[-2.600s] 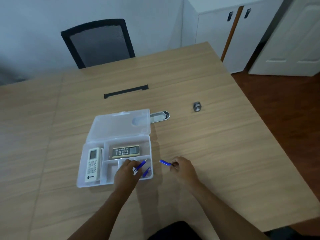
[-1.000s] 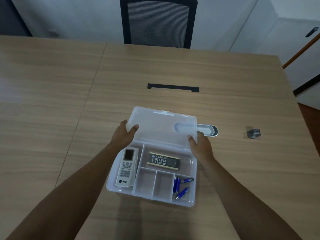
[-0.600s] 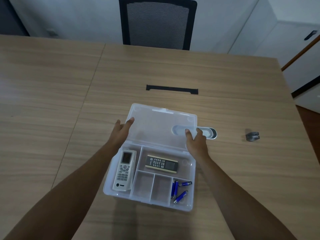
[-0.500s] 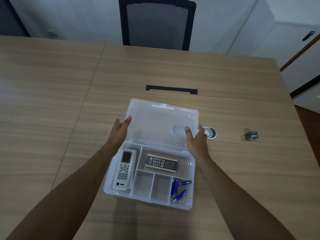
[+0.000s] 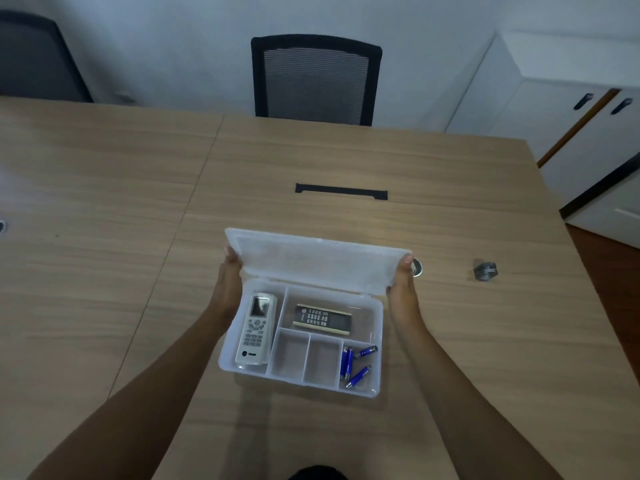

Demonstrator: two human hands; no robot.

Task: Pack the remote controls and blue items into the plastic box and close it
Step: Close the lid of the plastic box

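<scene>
A clear plastic box (image 5: 377, 391) sits on the wooden table in front of me, its hinged lid (image 5: 317, 259) raised about upright. My left hand (image 5: 228, 284) grips the lid's left end and my right hand (image 5: 401, 289) grips its right end. Inside the box, a white remote (image 5: 256, 329) lies in the left compartment. A dark remote (image 5: 322, 318) lies in the upper right compartment. Several small blue items (image 5: 355, 362) lie in the lower right compartment. Two middle compartments hold nothing.
A small grey metal object (image 5: 485, 270) lies on the table to the right. A round metal grommet (image 5: 416, 266) shows behind my right hand. A black cable slot (image 5: 341, 192) is further back. A black mesh chair (image 5: 315, 77) and white cabinets (image 5: 568, 109) stand beyond the table.
Both hands moved from placing blue items to the lid's two ends. The lid has swung up from lying flat behind the box to roughly upright.
</scene>
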